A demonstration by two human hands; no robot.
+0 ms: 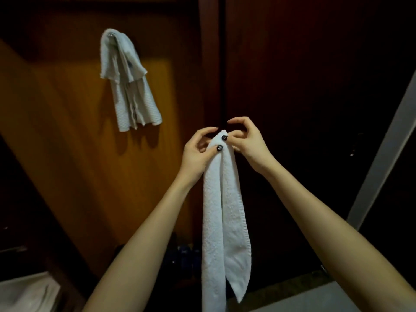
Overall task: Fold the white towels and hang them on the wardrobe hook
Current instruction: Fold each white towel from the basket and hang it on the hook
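Down at the far left corner lies a pale heap (29, 291); it is too dim for me to tell what it is. Up from it, on the orange door (67, 143) of the wardrobe, one hung towel (128, 86) drapes from the hook (110, 35); it is bunched and a bit crooked, and its ends dangle loose; so I think one towel is done.

Next comes my left hand (198, 152); its fingers (212, 150) are curled round the top of the white towel (222, 221), with my thumb arched above; it grips the fold tight. The white towel is folded long and thin; it hangs straight down from my hands in two flaps, out in front of the dark door (315, 64) and well apart from the hook.

My right hand (245, 140) is just beside my left, at the same top bit; its lower fingers (235, 135) are bent and pinch the top edge, while one finger curves up free and touches nothing.

Far right runs a pale strip (382, 154), slanting up; I cannot tell what it is.

I think I am at the end of the folding step, making the top neat; next I must carry this towel up and to the left, and slip its top fold over the hook beside the other one; I need to keep my grip, or the flaps will slide open.
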